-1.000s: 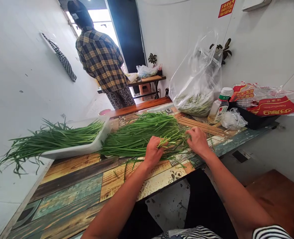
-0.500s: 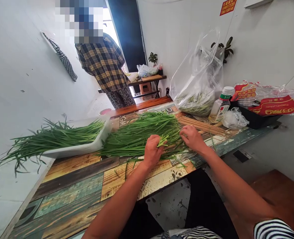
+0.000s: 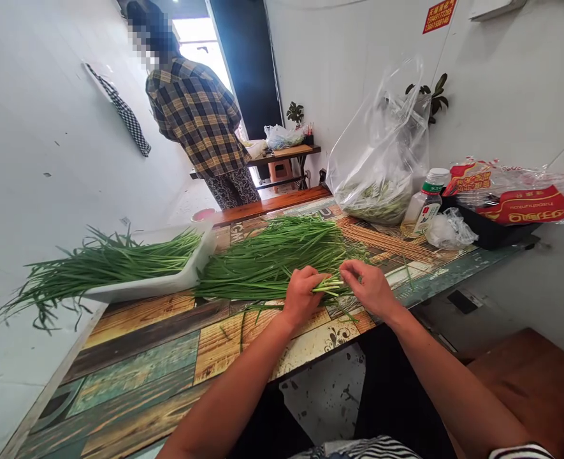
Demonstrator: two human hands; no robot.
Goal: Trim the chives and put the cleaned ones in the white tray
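My left hand is closed around a small bunch of Chinese chives, whose pale cut ends stick out to the right. Thumb and fingers of my right hand are pinched together right beside those ends; what lies between the fingertips is too small to make out. Beneath and behind both hands spreads a large pile of loose green chives on the wood-patterned table. More chives lie in a white tray to the left, their leaves hanging over its edge.
Thin wooden skewers lie behind my right hand. Beyond them stand a clear plastic bag of greens, a bottle, a crumpled bag and a black tray with red packaging. A person in a plaid shirt stands beyond the table.
My left hand has moved slightly right with the chives, and my right hand has come down beside the stem ends. The gap between my hands has narrowed.
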